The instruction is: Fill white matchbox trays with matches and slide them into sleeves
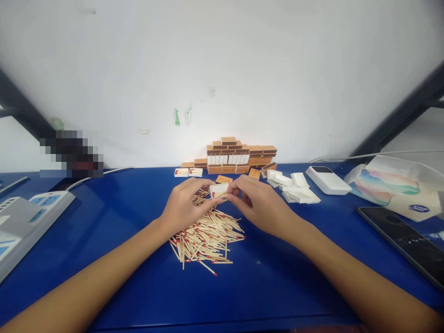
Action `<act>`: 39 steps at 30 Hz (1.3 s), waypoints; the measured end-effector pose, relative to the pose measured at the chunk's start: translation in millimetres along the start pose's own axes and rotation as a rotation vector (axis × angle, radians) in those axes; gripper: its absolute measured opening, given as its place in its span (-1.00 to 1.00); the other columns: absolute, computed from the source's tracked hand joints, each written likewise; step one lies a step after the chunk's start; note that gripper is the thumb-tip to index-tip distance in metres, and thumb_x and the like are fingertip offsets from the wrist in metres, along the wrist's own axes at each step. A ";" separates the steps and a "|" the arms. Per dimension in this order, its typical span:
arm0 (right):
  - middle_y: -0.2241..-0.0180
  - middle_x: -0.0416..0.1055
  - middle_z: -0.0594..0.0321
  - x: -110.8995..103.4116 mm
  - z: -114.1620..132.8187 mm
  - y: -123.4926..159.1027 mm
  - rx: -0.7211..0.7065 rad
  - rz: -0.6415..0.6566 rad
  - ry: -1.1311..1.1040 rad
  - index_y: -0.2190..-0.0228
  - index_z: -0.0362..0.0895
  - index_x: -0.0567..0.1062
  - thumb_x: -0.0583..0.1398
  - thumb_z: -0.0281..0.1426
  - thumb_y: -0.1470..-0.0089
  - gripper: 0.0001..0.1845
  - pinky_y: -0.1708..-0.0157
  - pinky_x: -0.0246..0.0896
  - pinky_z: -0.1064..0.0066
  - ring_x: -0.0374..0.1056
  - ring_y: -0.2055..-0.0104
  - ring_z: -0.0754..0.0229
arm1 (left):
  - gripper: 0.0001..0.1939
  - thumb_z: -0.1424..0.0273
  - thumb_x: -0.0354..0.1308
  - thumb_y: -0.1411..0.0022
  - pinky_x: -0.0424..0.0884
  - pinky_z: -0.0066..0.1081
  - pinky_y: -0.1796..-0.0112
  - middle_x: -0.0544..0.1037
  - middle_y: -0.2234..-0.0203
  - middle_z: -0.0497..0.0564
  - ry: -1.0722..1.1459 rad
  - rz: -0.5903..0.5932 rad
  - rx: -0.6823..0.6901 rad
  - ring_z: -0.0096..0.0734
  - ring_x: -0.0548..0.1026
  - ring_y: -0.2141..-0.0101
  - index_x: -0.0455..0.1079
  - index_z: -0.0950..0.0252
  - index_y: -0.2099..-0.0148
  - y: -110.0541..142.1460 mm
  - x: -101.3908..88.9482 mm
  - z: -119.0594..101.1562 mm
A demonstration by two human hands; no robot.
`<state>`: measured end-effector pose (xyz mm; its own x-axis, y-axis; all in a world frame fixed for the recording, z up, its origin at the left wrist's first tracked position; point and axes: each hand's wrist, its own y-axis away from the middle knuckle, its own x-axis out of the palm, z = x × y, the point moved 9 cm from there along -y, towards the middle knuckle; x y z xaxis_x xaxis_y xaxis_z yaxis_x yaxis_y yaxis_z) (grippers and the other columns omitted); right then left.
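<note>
Over the far part of a loose pile of red-tipped matches point(208, 236), my left hand point(183, 203) holds a small white matchbox tray point(218, 188) between thumb and fingers. A few matches show inside the tray. My right hand point(260, 203) is closed in a pinch at the tray's right end, on what look like match ends; its fingertips partly hide them. Just behind the tray lies an orange matchbox sleeve point(224, 180). Two white trays with matches in them, one left point(181, 172) and one right point(195, 172), sit side by side farther back.
Orange and brown matchboxes point(229, 157) are stacked against the wall. Several white trays point(301, 193) lie jumbled at right, beside a white device point(328, 179), a tissue pack point(395, 185) and a phone point(402, 240). A power strip point(34, 226) stands at left on the blue table point(138, 286).
</note>
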<state>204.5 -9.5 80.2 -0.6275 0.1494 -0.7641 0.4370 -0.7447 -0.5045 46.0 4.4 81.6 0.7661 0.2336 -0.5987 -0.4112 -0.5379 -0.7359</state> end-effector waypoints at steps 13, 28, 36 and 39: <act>0.27 0.44 0.20 2.6 -23.0 1.6 0.093 0.104 0.163 0.26 -0.08 0.45 0.18 -0.24 -0.32 -0.82 0.33 0.15 0.32 0.33 0.35 0.18 | -0.64 0.14 0.38 -0.27 0.54 -0.33 0.32 0.65 0.28 0.01 -0.043 -0.098 -0.148 -0.38 0.57 0.38 0.53 0.24 0.00 3.1 -6.6 27.3; 0.18 0.46 0.16 29.1 -33.5 8.9 0.176 0.262 0.178 0.17 -0.07 0.38 0.22 -0.25 -0.29 -0.81 0.30 0.20 0.29 0.39 0.27 0.12 | -0.64 0.16 0.34 -0.32 0.55 -0.25 0.22 0.65 0.25 0.06 -0.153 -0.050 0.025 -0.25 0.61 0.25 0.49 0.27 -0.03 2.6 -3.5 10.7; 0.15 0.46 0.11 31.3 -51.0 10.7 0.207 0.283 0.276 0.18 -0.09 0.43 0.18 -0.24 -0.33 -0.83 0.31 0.20 0.29 0.42 0.28 0.11 | -0.66 0.17 0.33 -0.33 0.56 -0.21 0.20 0.67 0.23 0.08 -0.146 -0.037 0.041 -0.23 0.62 0.24 0.49 0.26 -0.03 2.9 -1.3 8.0; 0.22 0.48 0.17 30.9 -50.0 9.5 0.202 0.277 0.241 0.26 -0.07 0.42 0.18 -0.23 -0.33 -0.83 0.34 0.16 0.31 0.39 0.31 0.14 | -0.65 0.17 0.34 -0.32 0.55 -0.21 0.19 0.67 0.21 0.09 -0.139 -0.022 0.047 -0.21 0.63 0.21 0.48 0.25 -0.04 3.9 1.0 7.6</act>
<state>221.5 20.6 31.7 -0.3253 0.0557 -0.9440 0.4177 -0.8871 -0.1963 41.4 8.8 75.7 0.7005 0.3565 -0.6182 -0.4206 -0.4937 -0.7612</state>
